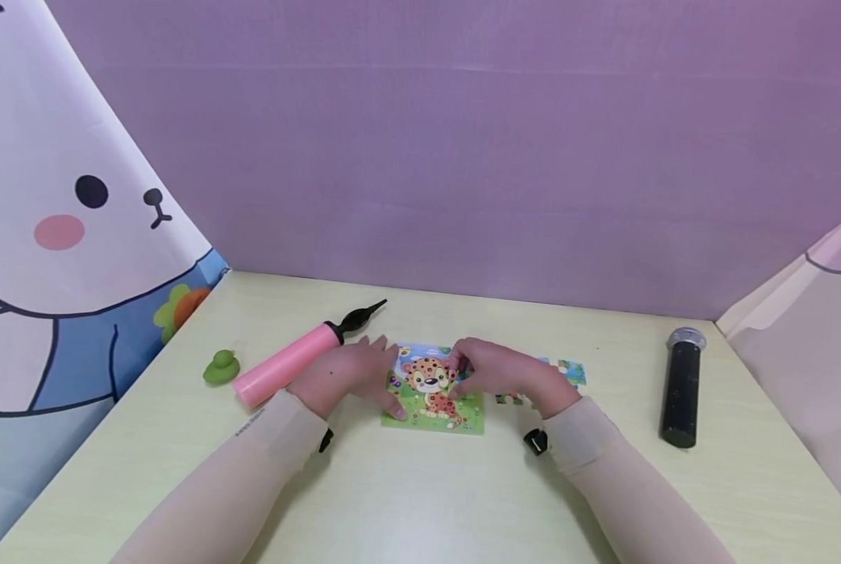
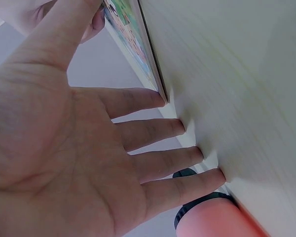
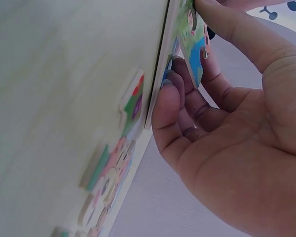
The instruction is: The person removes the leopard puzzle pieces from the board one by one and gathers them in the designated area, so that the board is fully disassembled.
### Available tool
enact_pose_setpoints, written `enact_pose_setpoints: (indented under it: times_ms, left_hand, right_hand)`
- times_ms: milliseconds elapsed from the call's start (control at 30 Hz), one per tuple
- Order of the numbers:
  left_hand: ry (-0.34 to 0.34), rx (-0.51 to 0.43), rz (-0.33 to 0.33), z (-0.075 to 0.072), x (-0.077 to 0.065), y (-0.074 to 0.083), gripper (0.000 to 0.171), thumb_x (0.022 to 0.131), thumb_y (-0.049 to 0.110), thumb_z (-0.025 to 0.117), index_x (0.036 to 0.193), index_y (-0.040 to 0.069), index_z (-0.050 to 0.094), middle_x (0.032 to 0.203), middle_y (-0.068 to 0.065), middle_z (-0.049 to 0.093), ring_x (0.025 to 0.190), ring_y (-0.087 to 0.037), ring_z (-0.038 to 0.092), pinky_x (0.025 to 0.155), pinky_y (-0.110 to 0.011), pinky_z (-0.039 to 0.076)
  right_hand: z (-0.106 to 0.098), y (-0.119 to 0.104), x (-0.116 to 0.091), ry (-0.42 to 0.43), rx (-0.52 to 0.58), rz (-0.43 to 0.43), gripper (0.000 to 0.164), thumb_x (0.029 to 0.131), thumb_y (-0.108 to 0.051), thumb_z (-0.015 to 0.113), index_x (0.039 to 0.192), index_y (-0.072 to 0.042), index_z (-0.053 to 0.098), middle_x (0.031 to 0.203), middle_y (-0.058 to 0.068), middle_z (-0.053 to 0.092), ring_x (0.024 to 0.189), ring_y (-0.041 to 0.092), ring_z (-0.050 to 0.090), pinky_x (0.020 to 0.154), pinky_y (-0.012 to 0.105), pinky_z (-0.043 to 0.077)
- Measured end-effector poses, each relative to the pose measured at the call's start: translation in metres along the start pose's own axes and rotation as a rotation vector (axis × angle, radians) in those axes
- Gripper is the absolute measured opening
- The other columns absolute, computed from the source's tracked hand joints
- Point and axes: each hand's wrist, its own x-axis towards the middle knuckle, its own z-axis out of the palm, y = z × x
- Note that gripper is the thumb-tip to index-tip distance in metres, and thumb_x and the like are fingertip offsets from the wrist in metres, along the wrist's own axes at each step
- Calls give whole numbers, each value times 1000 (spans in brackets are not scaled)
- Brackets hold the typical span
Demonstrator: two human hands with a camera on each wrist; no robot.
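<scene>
- Leopard puzzle board (image 1: 430, 428) mid-table (image 1: 420, 501)
- Left hand (image 1: 353, 371): fingers straight, spread at board's left edge, grips nothing
- Right hand (image 1: 492, 368): fingers curled, pinches puzzle piece (image 3: 193, 55) above board
- Loose pieces (image 1: 573, 371) right, partly blocked by right wrist
- Pink pump (image 1: 286, 366) near left hand, green toy (image 1: 221, 366) beyond
- Black microphone (image 1: 683, 392) far right

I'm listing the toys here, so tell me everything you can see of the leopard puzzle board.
The puzzle board is a flat, squarish panel with a pale, wood-like edge, lying on the table. It shows a seated, spotted leopard on green ground, with blue at the top. The left hand spreads along its left side, index fingertip at its edge; the right hand pinches a piece over its right side, hiding part of the picture.
</scene>
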Motion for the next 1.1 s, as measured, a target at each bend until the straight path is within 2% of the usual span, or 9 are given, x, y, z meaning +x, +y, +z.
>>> enact_pose_setpoints:
  times_ms: [467, 833, 1100]
  left_hand:
    - [-1, -8, -8, 0, -1, 1, 125, 79, 69, 85, 171, 8, 24, 179, -22, 17, 165, -52, 19, 133, -68, 26]
    - [-5, -10, 0, -2, -3, 2, 126, 80, 67, 86, 170, 5, 24, 179, -25, 17, 164, -53, 19, 133, -68, 25]
    - [1, -5, 8, -3, -2, 1, 126, 80, 67, 86, 170, 4, 24, 178, -25, 17, 164, -54, 19, 133, -68, 26]
  right_hand:
    - [3, 3, 0, 2, 4, -37, 34, 92, -21, 86, 110, -12, 59, 106, 5, 60, 95, 20, 53, 83, 35, 49]
    - [3, 1, -4, 4, -22, -39, 34, 95, -21, 83, 117, -12, 58, 106, 2, 63, 95, 18, 55, 85, 34, 50]
    - [1, 3, -9, -4, -35, -82, 20, 102, -21, 74, 115, -15, 60, 99, 0, 62, 84, 15, 54, 74, 29, 50]
